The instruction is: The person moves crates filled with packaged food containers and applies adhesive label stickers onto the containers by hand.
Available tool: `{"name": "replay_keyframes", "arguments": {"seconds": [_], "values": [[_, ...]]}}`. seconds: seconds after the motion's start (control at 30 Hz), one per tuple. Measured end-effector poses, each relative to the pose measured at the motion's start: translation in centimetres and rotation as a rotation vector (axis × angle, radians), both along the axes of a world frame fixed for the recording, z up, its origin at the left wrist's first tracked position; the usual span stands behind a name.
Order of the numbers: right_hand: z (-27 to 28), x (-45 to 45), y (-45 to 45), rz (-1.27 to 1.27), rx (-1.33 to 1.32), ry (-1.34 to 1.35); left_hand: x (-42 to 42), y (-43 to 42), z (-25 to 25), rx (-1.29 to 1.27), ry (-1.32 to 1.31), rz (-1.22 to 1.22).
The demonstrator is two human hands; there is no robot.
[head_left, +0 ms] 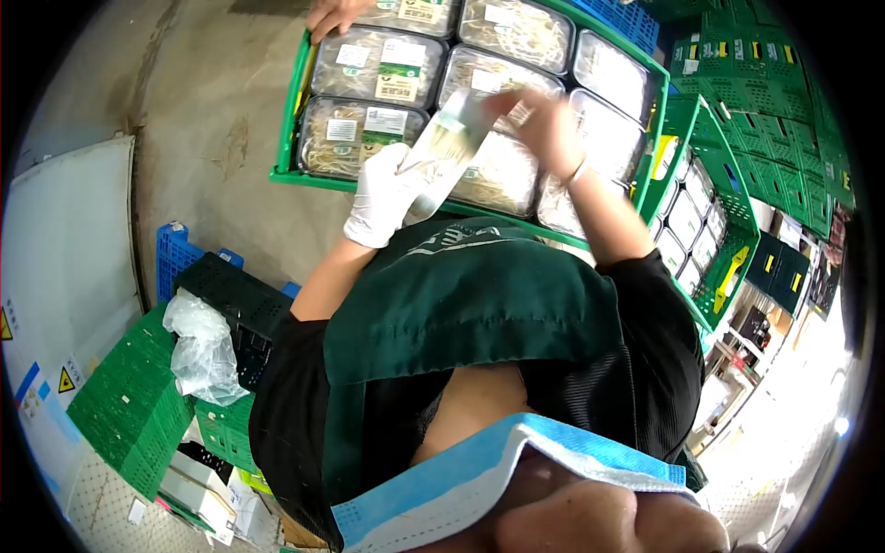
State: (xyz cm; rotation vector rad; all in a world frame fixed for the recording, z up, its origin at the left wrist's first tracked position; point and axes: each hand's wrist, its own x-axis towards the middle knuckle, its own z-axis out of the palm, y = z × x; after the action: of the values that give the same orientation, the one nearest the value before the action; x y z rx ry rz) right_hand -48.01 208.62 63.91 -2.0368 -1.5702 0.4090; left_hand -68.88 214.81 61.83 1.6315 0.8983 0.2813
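My left hand (380, 195), in a white glove, grips the lower end of a clear plastic pack of bean sprouts (447, 147), which is tilted on its edge. Close to the pack's upper end is my right hand (550, 138), bare and smeared by motion, so its fingers are unclear. Beneath both hands is a green crate (288, 161). Rows of similar packs fill it, among them a labelled pack (369, 69) at the left, with pale strands showing through the film.
Another person's hand (336, 15) rests on the crate's far left corner. To the right stands a second green crate (737, 207) with packs, before stacked green crates (737, 64). At the lower left, a clear plastic bag (203, 346) lies near a black crate (235, 290) and a green crate (120, 396).
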Motion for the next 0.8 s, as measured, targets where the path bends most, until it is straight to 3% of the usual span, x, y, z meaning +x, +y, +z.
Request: {"name": "replay_keyframes", "arguments": {"seconds": [0.03,0.07,0.13,0.27,0.4,0.47,0.53,0.57,0.6,0.67,0.7,0.73,0.8], "values": [[-1.6,5.2,1.4,0.014,0.143,-0.081,0.5,-0.5,-0.9,-0.192,-0.138,0.107],[-1.1,9.5,3.1,-0.029,-0.062,0.005,0.2,-0.4,-2.4,-0.061,-0.268,0.073],[-3.7,15.1,5.4,0.053,0.058,-0.24,-0.2,-0.8,-2.7,-0.362,-0.32,0.265],[-12.7,18.7,7.1,0.082,0.028,-0.648,-1.8,-1.9,-3.9,-0.296,-0.189,0.348],[-6.5,12.2,4.3,-0.175,0.154,-0.77,-0.6,-4.0,-2.1,-0.458,-0.225,0.512],[-4.7,8.3,1.0,0.097,-0.033,0.063,1.0,-5.0,-1.2,-0.45,-0.304,0.544],[-1.8,4.4,-1.8,0.488,-0.095,0.52,1.5,-5.8,-1.4,-0.509,-0.388,0.524],[-1.3,3.0,-2.9,0.471,-0.034,0.424,1.3,-5.5,-0.9,-0.508,-0.291,0.369],[-1.1,1.9,-3.9,0.452,0.024,0.329,1.1,-5.3,-0.8,-0.504,-0.291,0.362],[-0.8,0.2,-5.2,0.437,0.035,0.444,0.7,-5.2,-0.9,-0.026,0.029,-0.013],[-1.0,-0.5,-6.0,0.432,-0.015,0.419,2.2,-6.5,0.5,-0.143,-0.327,0.19],[-0.9,-1.8,-6.8,0.324,-0.017,0.52,2.1,-7.0,0.3,-0.019,-0.232,0.165],[0.3,-2.1,-7.8,0.252,0.053,0.392,2.0,-8.1,0.4,0.037,-0.09,0.151]]}}
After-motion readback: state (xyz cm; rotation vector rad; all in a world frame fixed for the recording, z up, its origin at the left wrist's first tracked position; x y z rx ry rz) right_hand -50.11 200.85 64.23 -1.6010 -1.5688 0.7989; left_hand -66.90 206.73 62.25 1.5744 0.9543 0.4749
